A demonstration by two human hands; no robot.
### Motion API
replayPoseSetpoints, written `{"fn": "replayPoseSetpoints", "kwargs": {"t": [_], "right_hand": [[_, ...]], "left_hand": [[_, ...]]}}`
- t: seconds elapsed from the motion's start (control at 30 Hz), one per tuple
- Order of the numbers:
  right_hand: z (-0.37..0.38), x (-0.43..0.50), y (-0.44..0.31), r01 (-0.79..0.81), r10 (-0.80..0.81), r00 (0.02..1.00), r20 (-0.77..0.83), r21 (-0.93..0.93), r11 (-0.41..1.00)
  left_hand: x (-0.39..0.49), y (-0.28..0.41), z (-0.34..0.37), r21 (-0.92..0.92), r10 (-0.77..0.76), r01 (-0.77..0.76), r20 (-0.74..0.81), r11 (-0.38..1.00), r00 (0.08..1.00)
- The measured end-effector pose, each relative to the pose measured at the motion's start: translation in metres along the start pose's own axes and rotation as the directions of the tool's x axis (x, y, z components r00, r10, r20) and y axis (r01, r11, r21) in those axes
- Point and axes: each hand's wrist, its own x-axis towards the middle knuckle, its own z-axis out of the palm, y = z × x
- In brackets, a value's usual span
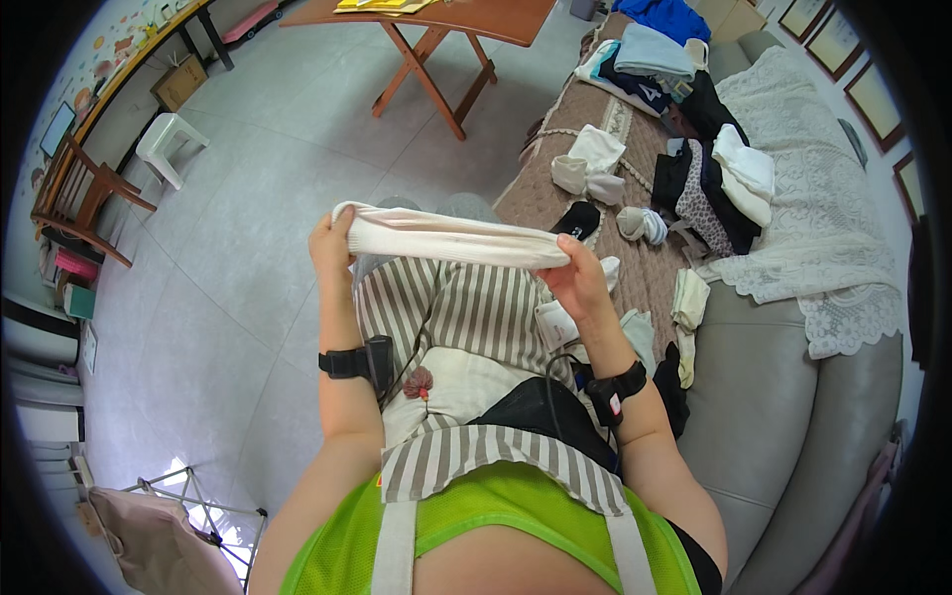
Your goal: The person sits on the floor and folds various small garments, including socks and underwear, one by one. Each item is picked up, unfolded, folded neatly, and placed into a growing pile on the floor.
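Note:
A white ribbed sock (pixel 454 236) is stretched sideways above my lap. My left hand (pixel 332 242) pinches its left end, and my right hand (pixel 576 275) grips the right end. Below it lies the striped apron (pixel 476 305) over my legs. Beside my right hand, on the brown quilted cover (pixel 535 182), are a black sock (pixel 577 221), a rolled pale sock bundle (pixel 642 225) and white folded socks (pixel 593 160). A cream sock (pixel 689 297) rests farther right on the sofa's edge.
Folded dark and leopard-print clothes (pixel 706 193) lie on the sofa (pixel 758 387), with more folded garments (pixel 651 56) behind. A wooden folding table (pixel 483 18) stands ahead. At left are a white stool (pixel 167 141) and a wooden chair (pixel 89 193); a folding-frame fabric hamper (pixel 149 535) stands lower left.

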Motion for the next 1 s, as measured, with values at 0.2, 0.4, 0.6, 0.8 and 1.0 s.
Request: {"fn": "replayPoseSetpoints", "kwargs": {"t": [0.2,0.4,0.6,0.8,1.0], "right_hand": [[-0.024,0.020,0.018,-0.120,0.128,0.974,-0.187,0.058,0.991],[-0.046,0.028,0.024,-0.272,0.213,0.951,-0.225,-0.280,0.921],[-0.047,0.026,0.018,-0.250,0.313,0.947,-0.078,-0.791,0.559],[-0.067,-0.007,-0.039,-0.188,0.197,0.974,-0.110,-0.878,0.441],[-0.072,-0.051,-0.046,-0.190,0.279,0.952,-0.122,-0.955,0.229]], "left_hand": [[0.015,-0.011,-0.025,-0.314,-0.200,0.241,0.158,0.918,0.967],[0.010,-0.022,-0.039,-0.242,-0.285,0.393,0.381,0.887,0.880],[0.009,-0.027,-0.031,0.212,-0.248,0.166,0.455,0.963,0.855],[0.015,-0.032,-0.035,0.516,-0.136,-0.083,0.373,0.853,0.918],[0.012,-0.009,-0.041,0.509,0.056,-0.200,0.284,0.837,0.957]]}}
